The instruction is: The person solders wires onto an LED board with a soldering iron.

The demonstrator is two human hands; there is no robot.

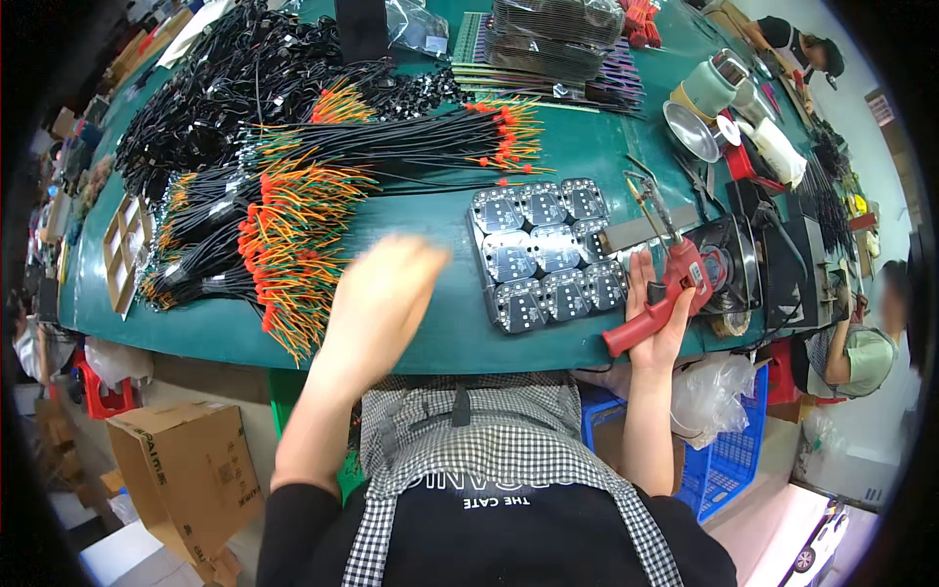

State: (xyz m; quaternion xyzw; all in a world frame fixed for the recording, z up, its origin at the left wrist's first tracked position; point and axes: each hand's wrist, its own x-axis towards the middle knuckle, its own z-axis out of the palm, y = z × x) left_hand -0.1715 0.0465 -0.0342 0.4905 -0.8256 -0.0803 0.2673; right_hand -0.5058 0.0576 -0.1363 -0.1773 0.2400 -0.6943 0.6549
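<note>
My right hand [657, 323] is wrapped round the handle of a red soldering gun [682, 274], whose metal tip points away from me, over the right edge of the circuit boards. Smeared by motion, my left hand [386, 293] is above the green table between the wires and the boards; its fingers look curled, but what they hold, if anything, does not show. Several dark circuit boards [514, 259] sit in rows in a tray in front of me. To the left lie bundles of black cables [210, 235] with orange and green wire ends [298, 235] and red bits.
A large tangle of black cables [215, 98] covers the far left of the green table [411, 338]. Stacked metal strips [553, 44] lie at the far middle. A metal bowl [691, 131], a fan-like black device [729, 259] and a cardboard divider [127, 254] flank the work.
</note>
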